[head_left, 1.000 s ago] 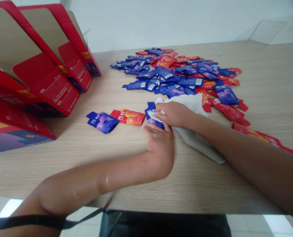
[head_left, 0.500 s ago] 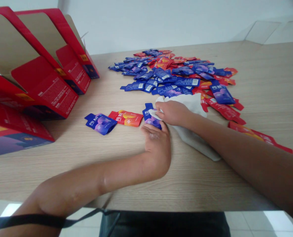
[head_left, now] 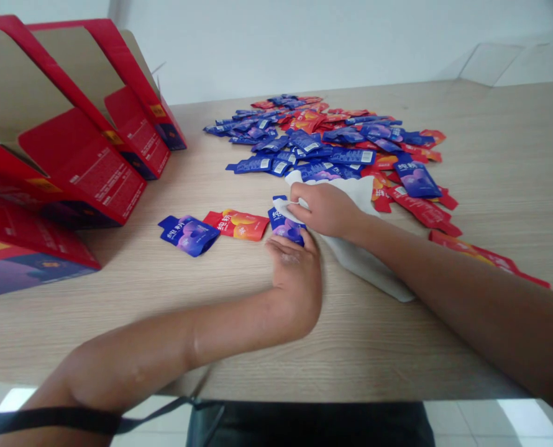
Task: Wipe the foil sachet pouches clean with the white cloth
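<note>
My left hand (head_left: 297,261) rests on the table with its fingers on the lower edge of a blue pouch (head_left: 286,228). Pinched in my right hand (head_left: 323,208) is a white cloth (head_left: 358,257), whose folded tip lies over the upper part of that pouch. The rest of the cloth spreads under my right wrist. To the left of the pouch lies a red pouch (head_left: 243,225), and beyond it another blue pouch (head_left: 190,234), both face up.
Several open red boxes (head_left: 94,167) stand at the left. A heap of blue and red pouches (head_left: 304,139) covers the back middle of the wooden table (head_left: 202,347). More red pouches (head_left: 488,253) lie at the right, partly behind my right forearm.
My right hand and the cloth's tip have moved slightly left over the upper part of the blue pouch. My left hand has stayed in place.
</note>
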`<action>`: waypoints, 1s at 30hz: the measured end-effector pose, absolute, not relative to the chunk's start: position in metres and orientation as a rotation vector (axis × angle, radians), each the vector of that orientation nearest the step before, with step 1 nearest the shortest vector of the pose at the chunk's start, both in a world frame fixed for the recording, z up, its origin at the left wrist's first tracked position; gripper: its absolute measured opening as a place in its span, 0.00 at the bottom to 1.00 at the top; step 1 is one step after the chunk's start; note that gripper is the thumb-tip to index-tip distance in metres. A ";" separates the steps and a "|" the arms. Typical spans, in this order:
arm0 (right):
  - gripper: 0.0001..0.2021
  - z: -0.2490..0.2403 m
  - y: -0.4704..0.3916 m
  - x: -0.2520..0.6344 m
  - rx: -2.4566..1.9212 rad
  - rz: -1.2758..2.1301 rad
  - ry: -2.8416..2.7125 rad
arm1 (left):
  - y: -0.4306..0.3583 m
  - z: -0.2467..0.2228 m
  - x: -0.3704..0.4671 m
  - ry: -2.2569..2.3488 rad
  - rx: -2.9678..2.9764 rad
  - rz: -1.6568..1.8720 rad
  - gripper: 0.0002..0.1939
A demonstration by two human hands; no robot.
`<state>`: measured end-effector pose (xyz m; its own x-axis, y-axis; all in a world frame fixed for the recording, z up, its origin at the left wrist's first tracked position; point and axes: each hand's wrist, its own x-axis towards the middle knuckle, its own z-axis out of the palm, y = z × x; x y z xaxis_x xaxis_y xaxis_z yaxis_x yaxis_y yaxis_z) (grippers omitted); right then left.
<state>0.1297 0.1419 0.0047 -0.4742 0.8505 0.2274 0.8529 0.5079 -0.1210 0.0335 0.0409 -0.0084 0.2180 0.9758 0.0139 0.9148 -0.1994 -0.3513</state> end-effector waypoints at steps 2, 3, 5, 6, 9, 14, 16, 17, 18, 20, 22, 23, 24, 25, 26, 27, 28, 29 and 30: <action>0.13 0.004 0.139 0.126 -1.382 0.065 -2.577 | 0.041 -0.008 0.034 -1.768 -2.202 0.333 0.25; 0.13 0.003 0.138 0.124 -1.375 0.096 -2.613 | 0.041 -0.007 0.034 -1.769 -2.199 0.339 0.24; 0.12 0.001 0.138 0.122 -1.401 0.115 -2.640 | 0.042 -0.007 0.034 -1.793 -2.194 0.319 0.24; 0.13 0.000 0.139 0.122 -1.425 0.110 -2.637 | 0.042 -0.007 0.034 -1.815 -2.191 0.292 0.24; 0.13 -0.002 0.142 0.124 -1.484 0.081 -2.626 | 0.041 -0.007 0.034 -1.876 -2.199 0.209 0.25; 0.14 -0.003 0.146 0.127 -1.546 0.032 -2.617 | 0.041 -0.007 0.034 -1.869 -2.250 0.221 0.27; 0.14 -0.004 0.148 0.129 -1.577 0.006 -2.606 | 0.041 -0.008 0.034 -1.853 -2.243 0.228 0.27; 0.14 -0.005 0.149 0.130 -1.592 -0.009 -2.600 | 0.041 -0.009 0.034 -1.846 -2.232 0.237 0.27; 0.14 -0.005 0.150 0.131 -1.609 -0.024 -2.593 | 0.042 -0.009 0.034 -1.835 -2.220 0.252 0.27; 0.14 -0.006 0.152 0.134 -1.642 -0.048 -2.575 | 0.042 -0.010 0.034 -1.809 -2.194 0.288 0.27; 0.14 -0.005 0.153 0.136 -1.667 -0.057 -2.545 | 0.042 -0.010 0.034 -1.782 -2.171 0.315 0.28; 0.14 -0.004 0.152 0.137 -1.668 -0.055 -2.526 | 0.042 -0.009 0.034 -1.773 -2.166 0.323 0.28; 0.15 -0.002 0.151 0.137 -1.659 -0.055 -2.503 | 0.042 -0.009 0.034 -1.771 -2.167 0.329 0.28; 0.15 0.000 0.150 0.136 -1.640 -0.056 -2.477 | 0.042 -0.009 0.034 -1.774 -2.177 0.332 0.28; 0.15 0.002 0.149 0.136 -1.612 -0.059 -2.449 | 0.042 -0.008 0.034 -1.783 -2.192 0.328 0.28; 0.15 0.004 0.147 0.134 -1.575 -0.063 -2.424 | 0.042 -0.008 0.034 -1.798 -2.210 0.315 0.28; 0.15 0.006 0.145 0.133 -1.528 -0.061 -2.414 | 0.042 -0.008 0.034 -1.821 -2.228 0.290 0.27; 0.15 0.008 0.143 0.132 -1.474 -0.043 -2.436 | 0.042 -0.007 0.034 -1.846 -2.246 0.255 0.27; 0.14 0.008 0.141 0.130 -1.427 -0.008 -2.481 | 0.042 -0.007 0.034 -1.869 -2.259 0.219 0.26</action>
